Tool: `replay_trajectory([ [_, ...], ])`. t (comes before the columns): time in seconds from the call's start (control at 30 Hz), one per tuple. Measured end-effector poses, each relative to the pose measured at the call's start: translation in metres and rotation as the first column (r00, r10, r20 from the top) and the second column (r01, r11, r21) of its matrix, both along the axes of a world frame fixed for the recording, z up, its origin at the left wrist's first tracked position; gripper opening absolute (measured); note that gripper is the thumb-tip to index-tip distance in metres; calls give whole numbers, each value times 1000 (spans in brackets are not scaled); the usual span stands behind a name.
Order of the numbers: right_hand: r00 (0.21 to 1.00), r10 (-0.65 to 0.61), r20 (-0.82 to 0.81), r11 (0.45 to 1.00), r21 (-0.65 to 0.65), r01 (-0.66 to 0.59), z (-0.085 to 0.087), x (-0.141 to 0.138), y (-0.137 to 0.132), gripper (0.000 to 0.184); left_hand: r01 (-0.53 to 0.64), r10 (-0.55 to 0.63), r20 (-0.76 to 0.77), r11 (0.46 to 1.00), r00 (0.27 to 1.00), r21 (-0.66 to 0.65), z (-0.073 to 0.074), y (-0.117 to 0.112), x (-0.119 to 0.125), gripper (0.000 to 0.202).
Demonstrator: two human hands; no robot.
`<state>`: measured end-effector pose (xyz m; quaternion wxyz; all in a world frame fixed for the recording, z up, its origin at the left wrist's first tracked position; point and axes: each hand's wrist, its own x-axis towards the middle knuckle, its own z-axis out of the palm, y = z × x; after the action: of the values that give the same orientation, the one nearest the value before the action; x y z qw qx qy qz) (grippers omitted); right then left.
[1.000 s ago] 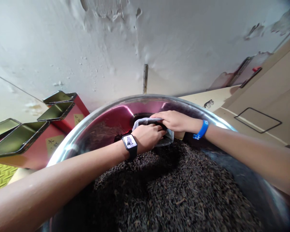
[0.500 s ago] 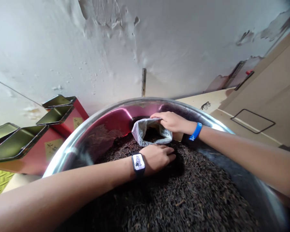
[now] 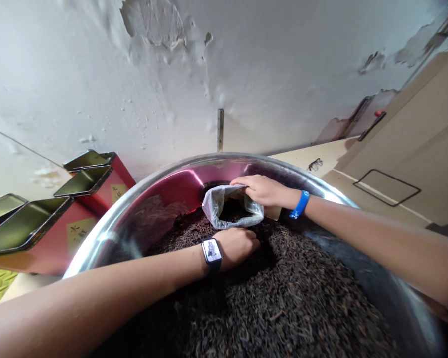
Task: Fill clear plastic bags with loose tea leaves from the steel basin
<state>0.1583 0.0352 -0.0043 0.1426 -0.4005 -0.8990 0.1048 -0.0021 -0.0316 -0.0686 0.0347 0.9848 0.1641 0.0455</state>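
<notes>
A large shiny metal basin (image 3: 164, 166) holds a heap of dark, dry, twisted tea leaves (image 3: 302, 293). Toward its far side, a clear plastic bag (image 3: 212, 206) gapes open toward me, with a dark interior. My right hand (image 3: 265, 190), a blue band at its wrist, grips the bag's upper right rim. A tan patch shows beneath that hand; what it belongs to is hidden. Just below the bag's mouth, my left hand (image 3: 239, 245), wearing a smartwatch (image 3: 211, 249), is curled down into the leaves. Its fingertips are out of sight.
Several open red tins (image 3: 56, 231) with yellow labels stand left of the basin. Glasses (image 3: 315, 164) lie on the pale surface behind it, to the right. Beyond is a peeling wall (image 3: 164, 89), and a beige panel (image 3: 414, 149) rises at the right.
My left hand's fingers have gone from stretched out over the leaves to curled in. My right hand keeps its hold on the bag. The view has shifted slightly.
</notes>
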Motion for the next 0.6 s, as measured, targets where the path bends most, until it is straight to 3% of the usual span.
replay_trajectory([
  [0.2,1000,-4,3,1000,2,4,1,0,0,43,-93,106,104,988,989,-123,8,0,0,15],
  [0.37,1000,-17,2,1000,0,17,1,0,0,44,-105,160,173,951,972,-291,13,0,-1,40],
  [0.6,1000,4,-7,1000,-14,-4,2,-1,-2,40,-144,209,106,890,972,-433,19,1,-2,43],
])
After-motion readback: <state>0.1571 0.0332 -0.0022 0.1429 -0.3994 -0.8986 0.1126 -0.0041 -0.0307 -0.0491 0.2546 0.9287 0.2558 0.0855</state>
